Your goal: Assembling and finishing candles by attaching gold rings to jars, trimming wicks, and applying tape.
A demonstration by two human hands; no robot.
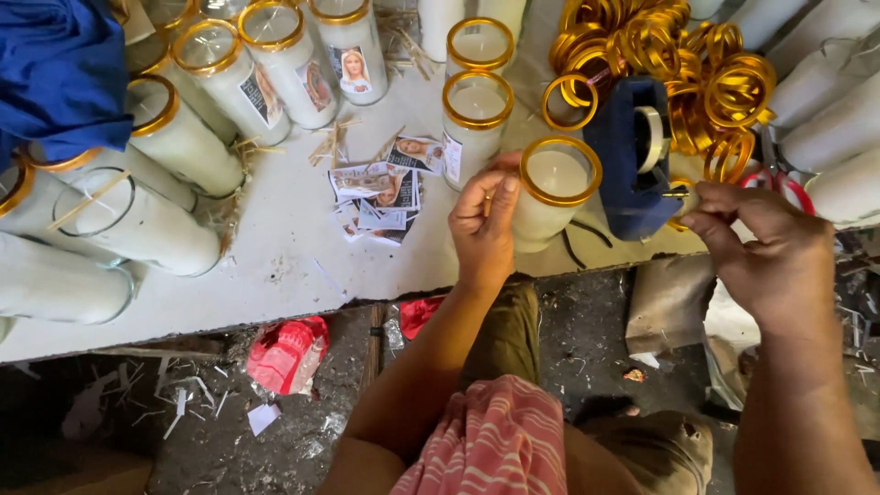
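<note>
My left hand (484,229) grips the side of a tall glass candle (554,188) with a gold rim, standing near the front edge of the white table (284,266). My right hand (765,252) reaches to the front of a dark blue tape dispenser (628,151), fingers pinched at its cutter end; what they pinch is too small to tell. Two more gold-rimmed candles (477,115) stand just behind the held one. A small stack of picture labels (380,192) lies to the left of my left hand.
A heap of loose gold rings (678,64) lies behind the dispenser. Several labelled candles (275,60) stand at the back left, others lie on their sides at the left (137,220) and right (834,110). Blue cloth (55,73) covers the far left corner. Red wrapper (289,353) on the littered floor.
</note>
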